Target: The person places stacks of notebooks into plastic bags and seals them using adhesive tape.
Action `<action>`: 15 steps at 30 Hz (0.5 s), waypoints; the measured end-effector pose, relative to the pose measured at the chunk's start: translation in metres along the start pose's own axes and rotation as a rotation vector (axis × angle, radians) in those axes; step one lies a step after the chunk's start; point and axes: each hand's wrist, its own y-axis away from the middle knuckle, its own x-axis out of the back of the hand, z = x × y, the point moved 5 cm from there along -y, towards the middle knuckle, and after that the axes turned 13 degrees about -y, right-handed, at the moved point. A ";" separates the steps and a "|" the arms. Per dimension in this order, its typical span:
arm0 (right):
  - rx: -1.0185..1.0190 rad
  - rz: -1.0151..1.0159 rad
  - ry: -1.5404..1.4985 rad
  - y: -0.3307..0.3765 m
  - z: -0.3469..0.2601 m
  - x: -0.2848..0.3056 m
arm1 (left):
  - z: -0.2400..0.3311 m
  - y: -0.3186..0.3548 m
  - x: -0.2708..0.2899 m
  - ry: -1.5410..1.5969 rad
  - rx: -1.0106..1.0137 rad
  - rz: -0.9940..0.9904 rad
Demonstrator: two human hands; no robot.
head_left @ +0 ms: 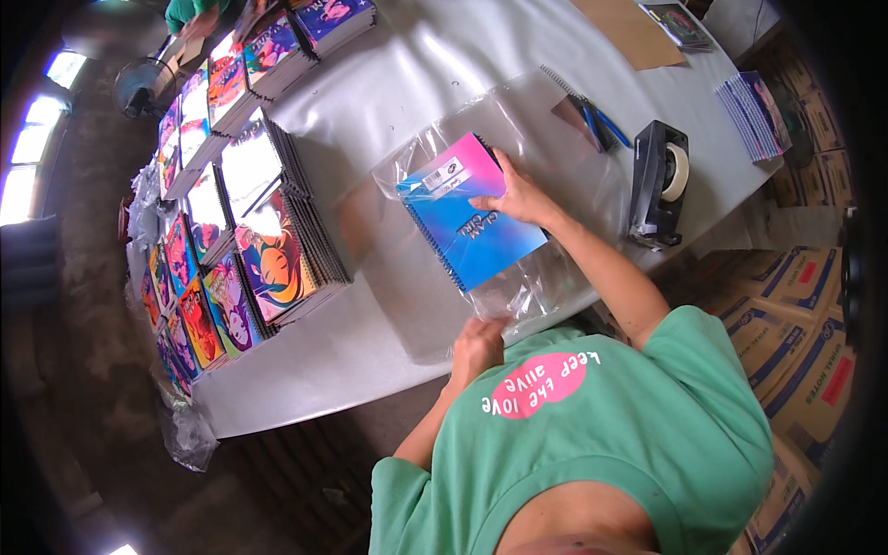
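A spiral notebook with a blue and pink cover lies at a slant over a clear plastic bag on the table. It bears a white barcode label near its upper left. My right hand grips the notebook's upper right side, thumb on the cover and fingers by its far edge. At the table's near edge, my left hand is closed on the bag's plastic, close to my shirt. Whether the notebook is inside the bag or on top of it, I cannot tell.
Stacks of spiral notebooks with colourful covers fill the table's left side. To the right stand a black tape dispenser, a blue-handled tool and more notebooks. Cardboard boxes are piled beside the table. Another person's green sleeve shows far left.
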 end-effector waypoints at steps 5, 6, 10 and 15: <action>0.049 -0.023 0.036 0.000 -0.001 0.001 | -0.080 -0.073 0.033 0.512 0.161 -0.299; 0.059 -0.022 0.041 0.001 -0.003 0.002 | -0.110 -0.102 0.041 0.273 0.248 -0.146; 0.027 -0.019 0.073 0.004 -0.003 0.007 | -0.154 -0.198 0.078 0.277 -0.034 0.418; 0.031 -0.034 0.111 0.003 -0.014 0.002 | -0.217 -0.288 0.023 0.209 0.185 0.050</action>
